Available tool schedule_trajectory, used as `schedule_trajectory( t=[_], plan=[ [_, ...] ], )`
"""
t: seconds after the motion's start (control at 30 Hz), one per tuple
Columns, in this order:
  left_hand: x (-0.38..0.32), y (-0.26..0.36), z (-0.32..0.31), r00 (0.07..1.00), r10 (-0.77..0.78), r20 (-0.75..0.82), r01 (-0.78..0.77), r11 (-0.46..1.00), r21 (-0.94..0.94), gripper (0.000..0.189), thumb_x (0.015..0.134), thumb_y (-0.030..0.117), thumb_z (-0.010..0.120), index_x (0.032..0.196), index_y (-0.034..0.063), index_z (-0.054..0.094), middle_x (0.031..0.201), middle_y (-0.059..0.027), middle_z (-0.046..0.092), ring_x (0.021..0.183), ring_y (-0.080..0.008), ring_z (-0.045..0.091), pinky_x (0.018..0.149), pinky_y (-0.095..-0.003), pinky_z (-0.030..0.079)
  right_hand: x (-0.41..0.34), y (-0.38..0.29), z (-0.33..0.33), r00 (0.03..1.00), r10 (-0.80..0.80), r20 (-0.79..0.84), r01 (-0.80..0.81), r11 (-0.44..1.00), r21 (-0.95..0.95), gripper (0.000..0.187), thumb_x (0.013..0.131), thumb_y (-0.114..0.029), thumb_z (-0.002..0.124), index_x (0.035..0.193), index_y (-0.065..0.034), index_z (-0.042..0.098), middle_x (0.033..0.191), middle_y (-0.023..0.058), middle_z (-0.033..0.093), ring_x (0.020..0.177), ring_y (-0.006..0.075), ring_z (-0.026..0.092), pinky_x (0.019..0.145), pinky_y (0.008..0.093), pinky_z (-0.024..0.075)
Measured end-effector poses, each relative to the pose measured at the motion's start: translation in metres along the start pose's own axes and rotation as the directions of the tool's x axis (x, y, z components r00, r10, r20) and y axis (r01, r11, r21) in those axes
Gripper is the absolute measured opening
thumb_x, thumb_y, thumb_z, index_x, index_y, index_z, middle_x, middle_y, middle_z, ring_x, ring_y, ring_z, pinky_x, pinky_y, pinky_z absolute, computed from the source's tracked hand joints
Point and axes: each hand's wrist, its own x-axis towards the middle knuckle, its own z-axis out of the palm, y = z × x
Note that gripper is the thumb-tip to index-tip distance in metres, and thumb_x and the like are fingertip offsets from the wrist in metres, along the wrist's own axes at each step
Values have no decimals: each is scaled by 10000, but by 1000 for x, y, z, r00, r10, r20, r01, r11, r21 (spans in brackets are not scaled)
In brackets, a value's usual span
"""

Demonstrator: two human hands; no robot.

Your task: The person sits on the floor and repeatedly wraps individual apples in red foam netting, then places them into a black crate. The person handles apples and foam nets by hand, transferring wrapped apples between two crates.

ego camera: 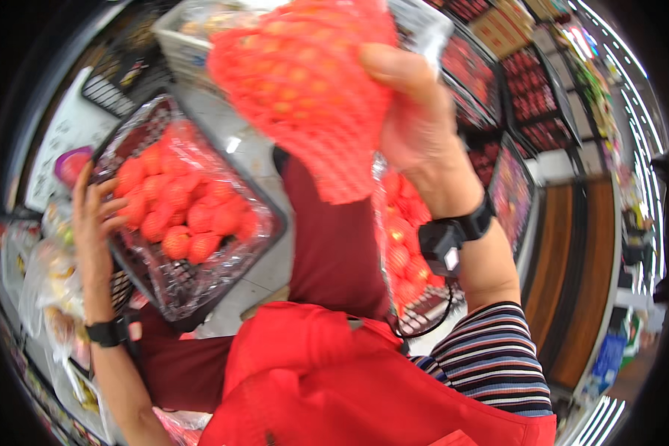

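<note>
My right hand (415,106) is raised in front of me, its thumb and fingers gripping a red foam-net sleeve (306,95). Orange-yellow shows through the mesh of this sleeve, and its lower end hangs loose; motion blurs it. My left hand (97,206) has its fingers spread at the left rim of a black plastic crate (256,195). Clear plastic film lines that crate, and round orange-red fruits (178,195) in netting fill much of it. Whether the left fingertips touch the rim or the nearest fruits, I cannot tell.
Beside my right forearm is another crate of netted fruits (404,245). A white crate (184,56) stands ahead. Stacked fruit crates (529,83) and a brown slatted shelf (568,267) are at right. Filled plastic bags (53,279) lie at left. My knees flank tiled floor.
</note>
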Motion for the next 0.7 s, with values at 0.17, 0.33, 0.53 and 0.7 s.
schedule_trajectory(
  t=[0.17,0.33,0.53,0.7],
  plan=[
    [6,-26,-15,1000,12,19,-14,994,111,557,1023,394,565,1499,135,435,1213,-88,640,910,-111,661,716,-213,533,-149,-51,-65,916,-74,-394,-128,876,-464,774,768,-217,795,1419,8,440,1295,93,611,1195,178,586,1072,336,426],
    [15,-59,-32,997,-81,-2,80,976,202,520,1010,365,601,1464,141,486,1197,-67,647,902,-100,662,703,-207,528,-281,-2,-133,589,26,-807,-477,818,-321,729,785,-50,783,1425,-14,436,1278,86,628,1166,169,613,1045,322,454],
    [10,-77,-49,993,-97,-72,110,969,221,525,1004,359,612,1459,123,493,1176,-57,656,885,-104,668,684,-209,536,-316,96,-211,555,12,-832,-581,721,-378,715,736,-144,860,1335,-32,488,1193,91,653,1090,164,644,983,317,527],
    [-8,-65,-51,991,-108,-76,121,972,203,516,1006,328,616,1454,103,493,1138,-61,659,882,-110,666,675,-201,533,-253,153,-221,618,-80,-782,-758,204,-619,820,657,-349,827,1373,-149,481,1193,227,595,1084,400,620,934,486,525]
  ],
)
